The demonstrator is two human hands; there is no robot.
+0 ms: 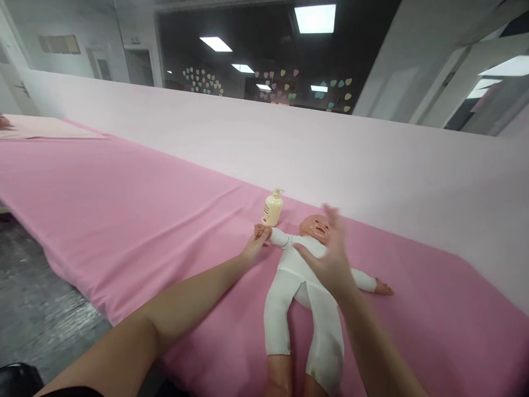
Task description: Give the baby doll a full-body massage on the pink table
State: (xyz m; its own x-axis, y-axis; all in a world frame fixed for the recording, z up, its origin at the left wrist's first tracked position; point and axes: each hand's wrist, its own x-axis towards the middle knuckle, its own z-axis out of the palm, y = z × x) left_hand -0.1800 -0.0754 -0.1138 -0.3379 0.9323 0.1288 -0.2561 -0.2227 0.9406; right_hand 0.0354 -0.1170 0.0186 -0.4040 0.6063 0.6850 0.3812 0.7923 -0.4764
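A baby doll with a white cloth body lies face up on the pink sheet, its head toward the wall and its arms spread. My left hand has its fingers closed round the doll's hand at the end of the arm on the left. Above the doll's chest and beside its head, my right hand is raised with thumb and fingers apart, slightly blurred and holding nothing. A pale yellow pump bottle stands upright just behind the doll's held hand.
Behind the sheet runs a white wall with dark glass above it, dotted with heart stickers. Part of another person's hand shows at the far left edge, by a pale pink mat. Grey floor lies at the lower left.
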